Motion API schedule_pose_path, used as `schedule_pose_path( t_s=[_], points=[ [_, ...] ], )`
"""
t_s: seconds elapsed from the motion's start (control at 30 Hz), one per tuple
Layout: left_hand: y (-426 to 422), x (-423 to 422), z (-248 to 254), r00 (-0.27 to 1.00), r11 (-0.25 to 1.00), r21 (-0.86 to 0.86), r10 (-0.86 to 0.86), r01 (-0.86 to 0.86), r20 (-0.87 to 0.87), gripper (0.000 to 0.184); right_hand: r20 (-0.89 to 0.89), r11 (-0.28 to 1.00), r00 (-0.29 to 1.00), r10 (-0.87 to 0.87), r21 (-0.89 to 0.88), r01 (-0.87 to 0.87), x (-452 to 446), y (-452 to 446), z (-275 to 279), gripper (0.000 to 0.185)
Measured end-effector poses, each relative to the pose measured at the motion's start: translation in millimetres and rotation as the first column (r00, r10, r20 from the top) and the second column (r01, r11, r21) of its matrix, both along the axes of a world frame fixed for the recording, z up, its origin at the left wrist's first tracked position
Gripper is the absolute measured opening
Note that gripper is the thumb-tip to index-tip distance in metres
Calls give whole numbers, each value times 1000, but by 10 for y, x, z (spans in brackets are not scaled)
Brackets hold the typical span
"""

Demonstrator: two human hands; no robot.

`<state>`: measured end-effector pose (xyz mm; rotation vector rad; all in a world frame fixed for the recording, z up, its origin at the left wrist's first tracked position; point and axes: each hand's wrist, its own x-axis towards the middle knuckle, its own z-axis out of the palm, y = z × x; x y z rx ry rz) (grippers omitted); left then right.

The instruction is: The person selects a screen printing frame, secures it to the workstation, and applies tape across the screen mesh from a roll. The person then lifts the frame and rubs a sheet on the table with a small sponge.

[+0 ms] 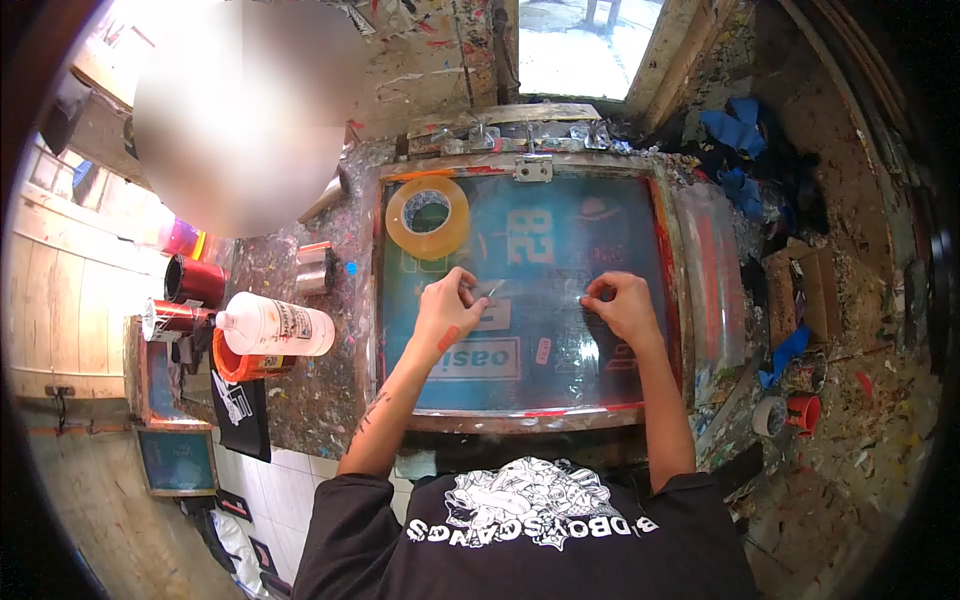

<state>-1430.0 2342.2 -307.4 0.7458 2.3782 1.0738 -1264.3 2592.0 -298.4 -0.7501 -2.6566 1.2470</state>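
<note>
Head view: left hand, right hand curled inward.

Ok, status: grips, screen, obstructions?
Left grip, right grip pinched over printing screen; anything held unclear. Screen flat. Tape roll on it, just beyond left grip.

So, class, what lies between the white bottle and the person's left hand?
In the head view, paint-stained tabletop comes first, then the screen frame's left side, then a strip of blue mesh before the left hand.

Screen flat, blue, pale-lettered, paint smeared along rim; tape amber, on roll, lying flat, hole up, on screen's far left corner
</note>
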Motion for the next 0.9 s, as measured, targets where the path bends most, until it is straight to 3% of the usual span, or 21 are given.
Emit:
schedule_pose_path(
  t_s=[0.03, 0.07, 0.2, 0.27, 0.3, 0.33, 0.37, 0.4, 0.47, 0.5, 0.53, 0.63, 0.67, 0.73, 0.77, 0.8, 0.87, 0.9],
  points=[
    [7, 44, 8, 984, 999, -29, 21, -27, -175, 33, -22, 991, 1000, -9, 134, 12, 1, -23, 7, 23],
    [14, 72, 12, 937, 997, -52, 36, -58, -346, 34, -22, 991, 1000, -11, 135, 14, -4, -30, 12, 23],
    [42, 101, -77, 932, 988, 5, 145, -152, -331, 29, -3, 977, 992, -123, 172, 122, -22, -51, -4, 22],
    [56, 144, -87, 811, 992, 97, 120, -78, -572, 26, -9, 960, 986, -168, 225, 165, -13, -126, -26, 20],
    [54, 173, -107, 809, 992, 99, 121, -78, -576, 26, -161, 928, 983, -88, 347, 140, 4, -219, -33, 18],
    [48, 207, -132, 793, 990, 84, -42, 117, -608, 28, -300, 875, 954, 13, 465, 134, 19, -285, -45, 16],
    [45, 246, -158, 747, 951, 58, -200, 304, -633, 32, -295, 864, 933, 205, 502, -32, 44, -323, -77, 16],
    [55, 294, -193, 745, 951, 58, -198, 303, -637, 32, -298, 864, 932, 208, 503, -31, 60, -368, -86, 16],
    [79, 409, -213, 668, 892, -139, -418, 430, -615, 44, -287, 794, 834, 472, 549, -261, 100, -463, -94, 19],
    [2, 341, -208, 683, 841, -320, -541, 436, -491, 52, -266, 792, 847, 461, 554, -257, 103, -387, -58, 21],
    [-44, 283, -204, 683, 842, -318, -540, 436, -492, 52, -264, 791, 847, 462, 555, -258, 73, -278, -61, 21],
    [-160, 228, -137, 694, 878, -362, -471, 312, -545, 50, -95, 834, 974, 208, 537, -126, -94, -40, -7, 21],
    [-169, 174, -127, 689, 878, -367, -471, 307, -551, 50, -106, 836, 972, 209, 536, -122, -217, -2, 32, 21],
    [-213, 31, -116, 824, 909, -344, -374, 234, -426, 50, -187, 841, 950, 248, 529, -116, -539, 23, 99, 28],
    [-238, -84, -116, 777, 959, -112, -276, 260, -565, 52, -248, 824, 921, 300, 554, -119, -761, -7, 116, 32],
    [-178, -140, 37, 777, 959, -122, -279, 257, -565, 52, -304, 807, 887, 349, 579, -119, -1010, -75, 140, 37],
    [22, -250, 454, 542, 997, -6, -46, 75, -839, 55, -308, 695, 840, 447, 711, -109, -1486, -260, 250, 45],
    [58, -390, 376, 541, 997, -10, -48, 73, -840, 55, -311, 698, 839, 447, 708, -109, -1685, -275, 236, 45]
  ],
)
